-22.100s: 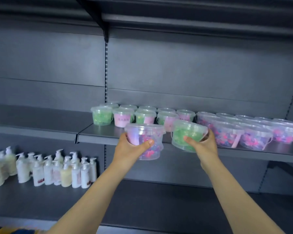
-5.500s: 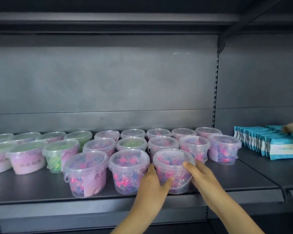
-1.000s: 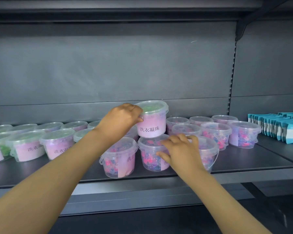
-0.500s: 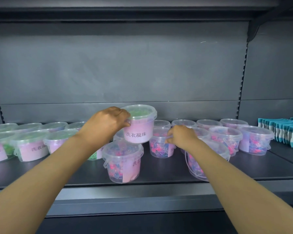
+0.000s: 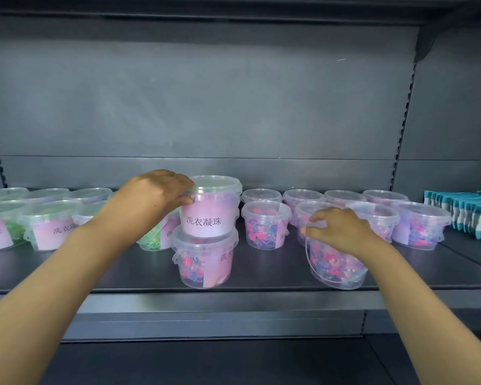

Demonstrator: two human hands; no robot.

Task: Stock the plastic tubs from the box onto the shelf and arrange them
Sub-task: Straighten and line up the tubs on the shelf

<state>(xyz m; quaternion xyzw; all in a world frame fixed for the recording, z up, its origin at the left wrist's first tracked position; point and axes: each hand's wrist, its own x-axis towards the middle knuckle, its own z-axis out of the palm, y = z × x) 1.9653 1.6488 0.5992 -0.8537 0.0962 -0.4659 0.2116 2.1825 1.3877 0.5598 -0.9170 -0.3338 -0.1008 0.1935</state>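
- Plastic tubs (image 5: 265,226), clear and round with snap lids and coloured beads inside: ranged in rows on the dark grey metal shelf (image 5: 272,268), from its back edge forward, pink labels mostly turned outward, presumably for reading from the aisle.
- Near the front edge, about midway along: the top tub (image 5: 210,209), clear with a broad pink label and a greenish lid, resting on the lid of the lower tub (image 5: 204,259), clear and full of pink and blue beads; judged a start on a second layer.
- Wrapped round the left side of the top tub just under its rim: fingers of the left hand (image 5: 156,195), holding it, likely to square it on the stack with the label forward.
- Closed from above over the lid rim of the handled tub (image 5: 336,265), clear with a thin bail handle, at the front edge right of the stack: the right hand (image 5: 342,232); tub seemingly tipped a little, so probably mid-adjustment into line.
- Just behind and left of the stack: a green-bead tub (image 5: 153,237), partly hidden by the left forearm.
- At the right end of the shelf, apart from the tubs: teal-and-white packets (image 5: 461,215), upright in a row.
- No box in view.
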